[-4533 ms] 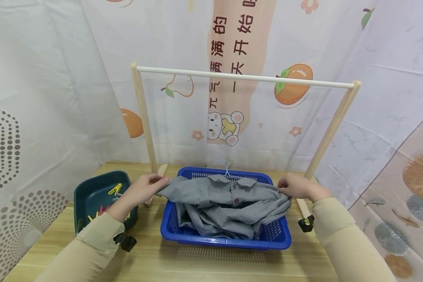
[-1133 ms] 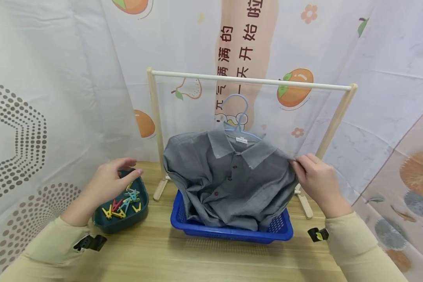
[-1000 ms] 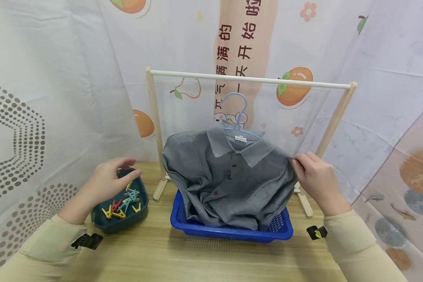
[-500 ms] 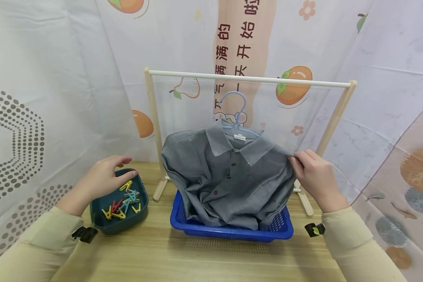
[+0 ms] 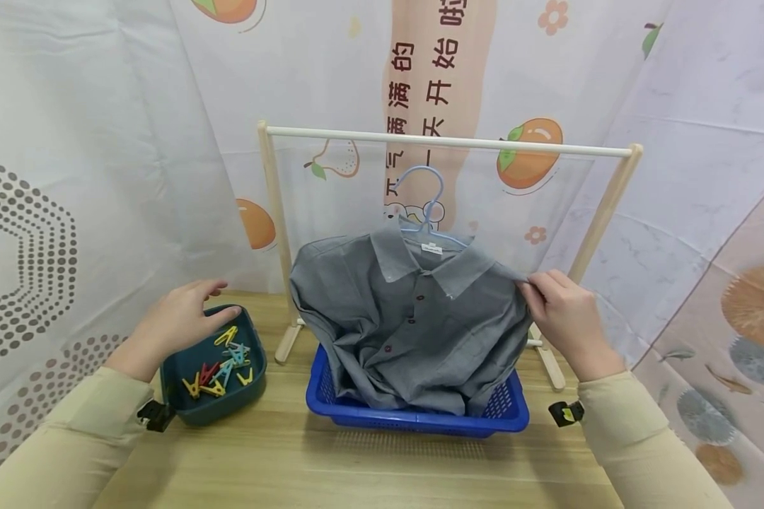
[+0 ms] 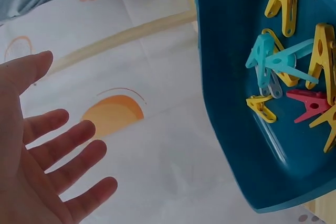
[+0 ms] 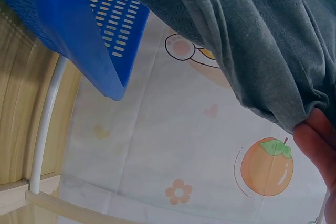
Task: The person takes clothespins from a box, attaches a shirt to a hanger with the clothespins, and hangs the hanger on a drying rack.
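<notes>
A grey button-up shirt [image 5: 395, 311] with a collar is held up over the blue basket [image 5: 420, 422], its lower part bunched inside. The hook of a light blue hanger [image 5: 434, 201] rises from its neck, below the rack's bar. My right hand [image 5: 563, 314] pinches the shirt at its right shoulder; the right wrist view shows the thumb and finger on the cloth [image 7: 252, 40]. My left hand [image 5: 178, 322] holds nothing, fingers spread loosely above the dark teal bin [image 5: 213, 410]. In that bin lie several small clothespins [image 5: 226, 371], yellow, red and light blue.
A wooden rack with a white bar [image 5: 446, 141] stands behind the basket, its feet [image 5: 288, 344] on either side. The wooden tabletop [image 5: 356, 474] extends in front. Printed curtains [image 5: 102, 141] hang at the back and sides.
Since the oldest frame the shirt has been lifted and spread upright, with the hanger hook now raised. My left hand has let go of it and drifted left over the bin; my right keeps its grip.
</notes>
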Tool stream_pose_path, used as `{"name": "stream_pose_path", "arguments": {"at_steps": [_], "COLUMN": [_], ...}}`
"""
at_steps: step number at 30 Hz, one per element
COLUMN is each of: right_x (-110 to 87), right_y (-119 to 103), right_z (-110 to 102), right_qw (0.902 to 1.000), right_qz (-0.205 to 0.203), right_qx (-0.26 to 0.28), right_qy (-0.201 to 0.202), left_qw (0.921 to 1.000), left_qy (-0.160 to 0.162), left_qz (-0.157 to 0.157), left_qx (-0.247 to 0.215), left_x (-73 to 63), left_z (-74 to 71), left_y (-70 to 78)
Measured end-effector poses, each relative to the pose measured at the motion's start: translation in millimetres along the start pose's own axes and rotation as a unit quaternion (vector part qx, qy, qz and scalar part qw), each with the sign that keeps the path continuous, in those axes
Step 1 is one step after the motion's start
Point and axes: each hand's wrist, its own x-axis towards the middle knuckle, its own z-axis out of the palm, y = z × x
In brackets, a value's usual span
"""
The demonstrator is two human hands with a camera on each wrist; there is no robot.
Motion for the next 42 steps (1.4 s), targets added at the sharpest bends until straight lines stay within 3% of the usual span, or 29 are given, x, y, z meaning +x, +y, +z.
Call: {"name": "stream_pose_path", "arguments": {"at_steps": [13, 24, 42], "right_x": [-1.7, -3.1, -4.5], "right_y": [3, 4, 4], "right_z": [5, 6, 6], "right_qw": [0.9999, 1.0000, 0.9998], "right_qz": [0.001, 0.000, 0.005], "right_qx": [0.008, 0.006, 0.018], "right_qy": [0.007, 0.000, -0.003], "left_qw": [0.9975, 0.9941, 0.9808], "left_qy": [-0.040, -0.080, -0.162], "left_qz": [-0.056, -0.068, -0.106], "left_qx": [0.014, 0.026, 0.022], "left_x": [6.5, 9.1, 8.5], "left_z": [17.7, 33.2, 50.7], "left_y": [-14.4, -23.9, -34.6]}}
